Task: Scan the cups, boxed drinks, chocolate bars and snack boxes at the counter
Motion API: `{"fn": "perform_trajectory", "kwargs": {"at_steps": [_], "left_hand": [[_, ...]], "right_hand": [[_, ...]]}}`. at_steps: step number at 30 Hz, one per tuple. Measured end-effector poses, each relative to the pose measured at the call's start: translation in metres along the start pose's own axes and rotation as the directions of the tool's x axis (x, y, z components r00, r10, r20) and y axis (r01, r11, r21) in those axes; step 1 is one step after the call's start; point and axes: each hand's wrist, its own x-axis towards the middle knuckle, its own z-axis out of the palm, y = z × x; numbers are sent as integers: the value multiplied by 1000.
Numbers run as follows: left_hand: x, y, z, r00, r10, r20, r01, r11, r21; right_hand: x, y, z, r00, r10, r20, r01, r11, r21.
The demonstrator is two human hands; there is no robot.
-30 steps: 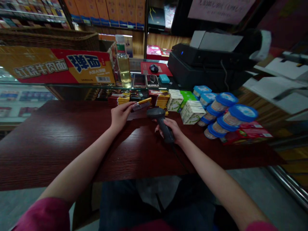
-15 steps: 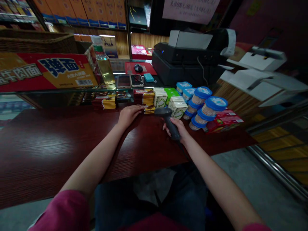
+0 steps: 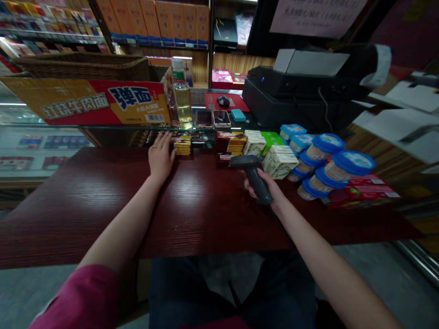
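Moved: left hand, from right packet stack to left packet stack.
Left grip: can't tell; hand hides stack partly.
Scanner: grasped by right hand, above table.
Around: white cartons, blue-lidded tubs further right.

We see a shop: a handheld scanner, packaged goods stacked on the surface, a glass display case and rows of orange boxes shelved behind.
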Motion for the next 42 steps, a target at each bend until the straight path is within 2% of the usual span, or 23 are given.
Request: {"fn": "perform_trajectory", "kwargs": {"at_steps": [2,4,9,13,16,20,23,32,36,38,42], "left_hand": [[1,-23,-7,999,-32,27,31,999,35],[1,-34,-12,998,-30,49,28,999,43],[-1,-26,-19,1000,0,3,0,1000,-31],[-5,-4,-17,992,-124,-30,111,954,-278],[-10,13,-10,971,-235,52,231,844,-485],[-16,24,0,935,-282,216,355,757,-549],[-19,24,5,918,-308,250,396,735,-550],[-20,24,5,902,-337,269,431,726,-535],[-19,24,4,912,-302,279,409,735,-541],[-18,26,2,932,-271,241,361,756,-546],[-20,40,-11,981,-189,44,183,830,-526]], "right_hand": [[18,5,19,998,21,66,-21,1000,6],[37,11,39,992,38,118,-40,999,16],[63,24,72,988,24,150,-26,1000,13],[53,25,73,988,-9,152,9,1000,4],[41,23,71,984,-15,179,22,999,-39],[38,24,73,983,-15,184,30,996,-82],[42,25,75,986,-20,165,33,996,-77],[43,25,77,976,-52,210,56,998,-17],[43,26,74,977,-61,203,61,998,6],[41,26,70,982,-66,179,63,998,22],[27,23,55,986,-77,147,74,997,27]]}}
